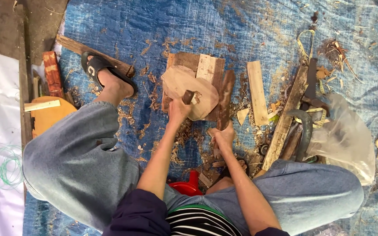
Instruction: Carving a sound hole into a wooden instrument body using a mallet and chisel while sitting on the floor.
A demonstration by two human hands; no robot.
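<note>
Sitting low over a blue tarp [241, 26] littered with wood chips, knees in jeans spread to either side. Left hand [179, 111] closed around a short dark stub [188, 96], pressing it against a flat, rounded wooden piece [184, 83]. Rounded piece resting on a block of joined planks [200, 65], near the middle of the tarp. Right hand [224, 136] wrapped tight around the lower end of a long dark wooden club [225, 98], held upright just beside the rounded piece, touching or nearly touching its right edge. Pale short plank [257, 91] lying just right of the club, apart from it. Longer slat [287, 118] slanting farther right, beside a curved dark blade [305, 126]. Sandalled foot [108, 74] planted to the left of the block. Red plastic stool [188, 187] showing between the legs.
</note>
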